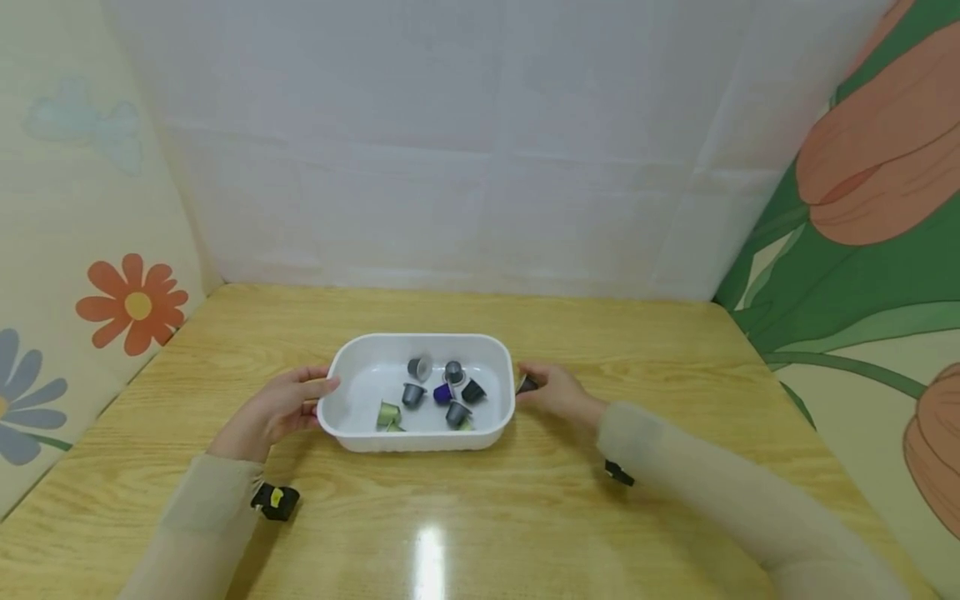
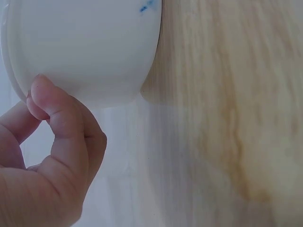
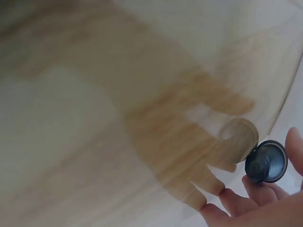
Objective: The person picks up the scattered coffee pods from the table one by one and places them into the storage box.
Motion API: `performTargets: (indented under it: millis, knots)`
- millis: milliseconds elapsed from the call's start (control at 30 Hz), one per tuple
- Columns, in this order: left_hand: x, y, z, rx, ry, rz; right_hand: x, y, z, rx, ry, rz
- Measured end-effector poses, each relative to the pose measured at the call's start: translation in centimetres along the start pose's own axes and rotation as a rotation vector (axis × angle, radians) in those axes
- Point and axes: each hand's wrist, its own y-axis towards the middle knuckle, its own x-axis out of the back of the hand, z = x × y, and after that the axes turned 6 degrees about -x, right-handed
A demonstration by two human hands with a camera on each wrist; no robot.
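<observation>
A white rectangular basin (image 1: 416,442) with rounded corners stands on the table. My left hand (image 1: 283,403) pinches its left end by the rim, thumb on top and fingers curled under; the left wrist view shows the fingertips against the basin wall (image 2: 94,52). Several coffee capsules lie loose inside, among them a green capsule (image 1: 388,413), a purple capsule (image 1: 443,393) and a black capsule (image 1: 473,392). Just outside the basin's right end, my right hand (image 1: 553,390) holds a dark coffee capsule (image 3: 266,161) between thumb and fingers, with the fingertips low at the tabletop.
The glossy wooden table (image 1: 600,533) reflects the right hand. A white sheet (image 1: 450,167) hangs behind it. Flower-patterned panels flank both sides, with a red flower (image 1: 138,306) on the left one. Each wrist wears a small black device, such as the left camera (image 1: 276,502).
</observation>
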Motion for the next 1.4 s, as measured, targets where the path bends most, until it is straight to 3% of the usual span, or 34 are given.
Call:
performTargets:
  millis: [600,1033,1400]
  knots:
    - [0.0,0.1,0.2,0.0,0.0,0.0,-0.4,-0.1,0.7,-0.031,-0.106,-0.066]
    - [-0.1,0.0,0.1,0.001,0.023,0.001,0.0,-0.2,0.5,-0.117,0.095,-0.073]
    - [-0.1,0.0,-0.1,0.016,0.015,-0.019,1.4,-0.8,1.4,-0.181,0.19,-0.036]
